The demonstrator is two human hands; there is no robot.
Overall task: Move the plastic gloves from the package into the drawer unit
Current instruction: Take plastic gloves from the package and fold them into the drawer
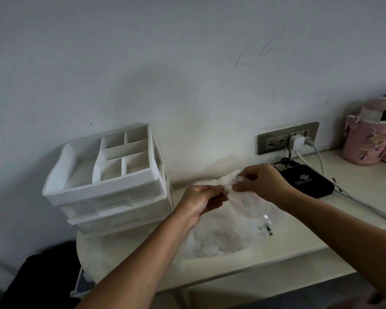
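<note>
Plastic, thin and see-through, is bunched between our two hands above the desk (283,255). These are the plastic gloves (229,178). They look whitish and crinkly, like a soft little cloud, and we can see light through them.

Our left hand (202,197) pinches one edge with thumb and fingertips, and its other fingers are curled in. Our right hand (260,181) pinches the other edge just beside it, with its fingers bent round the plastic too. The two hands are very near each other.

Under the hands lies the package (223,239), a clear, shiny bag spread out flat on the desk. The plastic hangs down from our hands to the bag, and we cannot tell just where the gloves end and the bag begins.

On the left end of the desk stands the drawer unit (107,175). It is white, with a top tray cut into little boxes and two pushed-in drawers below it. It is near our left hand but not touching it.

On the right we see a black box (305,181), a wall socket (274,141) with a white plug (297,141), and a pink bottle (369,139).
</note>
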